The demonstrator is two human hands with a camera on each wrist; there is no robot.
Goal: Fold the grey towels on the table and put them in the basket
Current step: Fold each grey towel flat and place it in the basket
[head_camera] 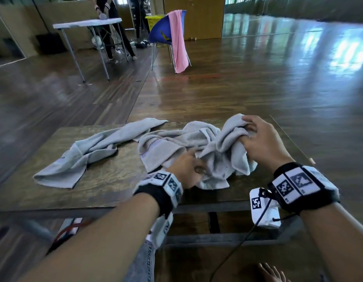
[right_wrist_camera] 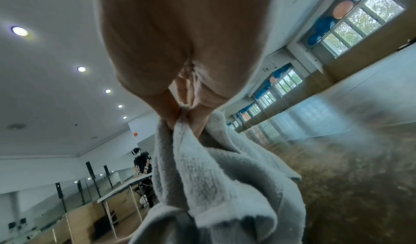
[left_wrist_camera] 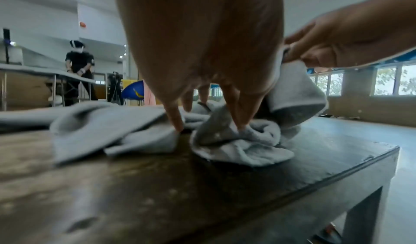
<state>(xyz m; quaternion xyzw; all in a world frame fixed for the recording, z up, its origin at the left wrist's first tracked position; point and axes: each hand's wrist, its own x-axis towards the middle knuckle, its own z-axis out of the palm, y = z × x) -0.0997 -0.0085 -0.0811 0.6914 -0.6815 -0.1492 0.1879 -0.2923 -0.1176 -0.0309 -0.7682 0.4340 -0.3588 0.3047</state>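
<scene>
Three crumpled grey towels lie on the brown wooden table (head_camera: 107, 180). One stretches out at the left (head_camera: 80, 155), one sits in the middle (head_camera: 162, 147). My right hand (head_camera: 247, 131) grips a bunched part of the right towel (head_camera: 223, 151) and holds it lifted off the table; thumb and fingers pinch the cloth (right_wrist_camera: 213, 176) in the right wrist view. My left hand (head_camera: 194, 161) reaches into the same towel's lower folds, its straight fingertips (left_wrist_camera: 178, 123) poking down onto the cloth (left_wrist_camera: 243, 148). A yellow basket (head_camera: 155, 21) stands far back behind a chair.
A blue chair (head_camera: 162, 31) draped with a pink towel (head_camera: 178, 43) stands on the wood floor beyond the table. Farther left another person works at a white folding table (head_camera: 87, 24). The table's right edge (left_wrist_camera: 360, 167) is close to the towels.
</scene>
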